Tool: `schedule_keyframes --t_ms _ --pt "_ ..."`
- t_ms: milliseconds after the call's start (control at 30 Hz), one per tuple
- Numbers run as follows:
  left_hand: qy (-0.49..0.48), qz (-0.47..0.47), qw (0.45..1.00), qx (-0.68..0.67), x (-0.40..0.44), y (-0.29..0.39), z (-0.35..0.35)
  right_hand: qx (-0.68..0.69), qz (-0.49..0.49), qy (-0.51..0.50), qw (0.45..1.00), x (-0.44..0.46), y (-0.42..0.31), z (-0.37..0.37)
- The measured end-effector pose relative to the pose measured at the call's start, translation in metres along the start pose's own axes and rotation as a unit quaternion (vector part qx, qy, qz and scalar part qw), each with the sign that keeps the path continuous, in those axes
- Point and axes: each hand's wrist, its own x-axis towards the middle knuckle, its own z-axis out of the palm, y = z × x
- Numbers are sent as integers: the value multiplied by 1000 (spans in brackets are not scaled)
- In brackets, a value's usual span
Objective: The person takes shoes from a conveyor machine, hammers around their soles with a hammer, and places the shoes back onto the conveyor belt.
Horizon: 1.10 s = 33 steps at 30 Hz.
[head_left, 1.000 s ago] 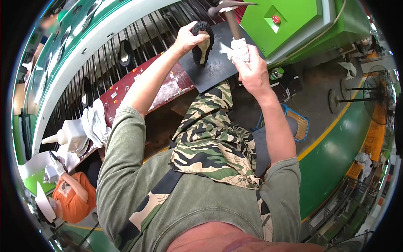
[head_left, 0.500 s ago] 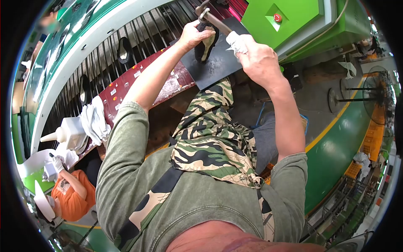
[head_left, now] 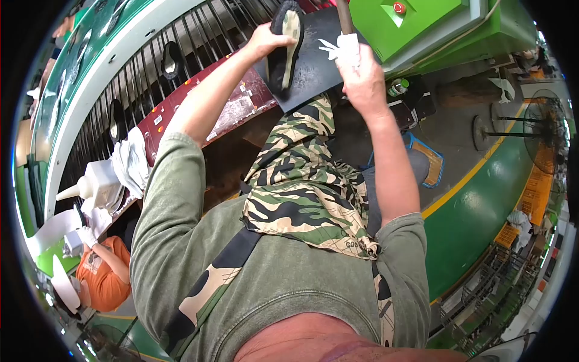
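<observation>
My left hand [head_left: 265,42] is closed around the side of a dark shoe upper [head_left: 293,36], its pale, patterned underside turned up. The toe or heel end nearest me rests on a dark flat board [head_left: 319,66]; which end it is I cannot tell. My right hand [head_left: 364,75] grips a hammer [head_left: 345,17] by a handle wrapped in white cloth [head_left: 346,49]. The hammer's head lies outside the view now, though it showed a moment ago. The hammer is apart from the shoe, to its right.
Beyond the worn red ledge [head_left: 211,99], a roller conveyor [head_left: 151,78] carries other dark shoes [head_left: 171,60]. A green machine [head_left: 416,36] with a red button stands right. A white bottle [head_left: 99,181] and cloths [head_left: 131,166] lie left, near a person in orange [head_left: 105,274].
The hammer has swung up and right, away from the shoe, its head leaving the view. My left hand has shifted slightly left and up with the shoe, which now shows more of its underside.
</observation>
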Motion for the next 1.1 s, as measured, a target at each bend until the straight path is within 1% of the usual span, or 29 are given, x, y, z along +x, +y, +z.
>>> schedule_keyframes --t_ms 33,67,100,133,167,200,267,333,367,400,467,533,600,667,733,767,800,833,867,933,967,1000,1033,1100 --pt "-10 -55 996 -69 -15 -10 4 -13 22 22 999 -9 14 11" --pt "-19 -110 984 -138 -39 -14 10 -44 71 -2 996 -24 26 20" --pt "-27 -179 969 -165 -65 -18 16 -99 65 -2 993 -42 52 35" --pt "-35 -247 949 -192 -92 -22 23 -131 118 -48 983 -60 71 46" --pt "-38 -299 924 -234 -118 -27 32 -151 155 -116 969 -77 97 56" --pt "-38 -350 895 -274 -142 -33 39 -92 213 -165 959 -89 110 59" --pt "-39 -437 839 -321 -179 -43 51 58 299 -184 934 -90 84 47" --pt "-6 -397 842 -366 -209 -60 66 141 299 -156 931 -81 87 43" --pt "10 -391 853 -346 -215 -49 67 151 301 -161 928 -69 79 34" --pt "24 -356 869 -342 -219 -50 71 161 281 -147 935 -55 64 21" --pt "19 -336 883 -327 -224 -65 72 225 211 -77 948 -24 23 -7" --pt "29 -345 882 -320 -217 -60 71 285 99 -30 953 4 -23 -36" --pt "27 -351 868 -351 -207 -64 69 238 -25 71 968 24 -42 -47" --pt "38 -333 874 -353 -200 -65 69 257 -78 164 949 25 -46 -28" --pt "8 -346 866 -361 -195 -63 68 312 -94 167 931 -5 -12 16" --pt "8 -344 866 -363 -193 -62 68 190 -45 99 976 -34 15 38" --pt "13 -349 861 -369 -193 -61 69 65 6 30 997 -66 42 57" --pt "19 -354 857 -375 -192 -61 71 25 112 -98 989 -92 68 67" --pt "19 -353 856 -377 -192 -65 75 -15 214 -222 951 -107 85 67" --pt "47 -315 869 -378 -195 -77 81 116 294 -210 925 -72 40 27" --pt "23 -336 864 -375 -196 -57 76 166 268 -164 935 -57 29 13" --pt "3 -343 855 -390 -197 -67 75 175 221 -119 952 -41 13 -2" --pt "12 -341 857 -385 -195 -65 75 174 179 -76 965 -22 -9 -16" --pt "21 -343 858 -381 -198 -61 78 248 71 -3 966 6 -34 -37"
